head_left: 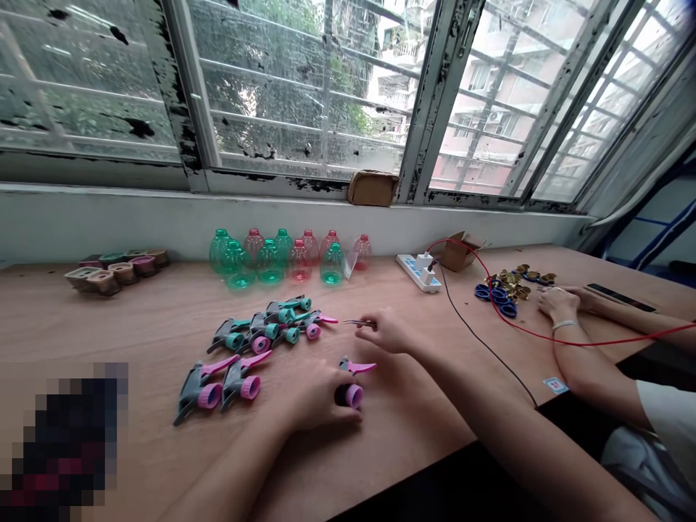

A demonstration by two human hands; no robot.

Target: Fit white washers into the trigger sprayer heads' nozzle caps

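Wooden workbench (135, 348), left hand (318, 395) on a pink trigger-spray head (353, 396)

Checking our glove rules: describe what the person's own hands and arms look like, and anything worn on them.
The left hand and right hand are bare, with no gloves, rings or watch visible. The left forearm and right forearm show no sleeve or band as far as the view reaches.

Ten plastic bottles (269, 262), five green and five red-tinted, stand left of a single power strip (418, 272). Also left of it lie three grey-and-pink trigger sprayer heads (239, 382) and a heap of roughly seven teal-and-grey sprayer heads (270, 326), too overlapped for a firm count.
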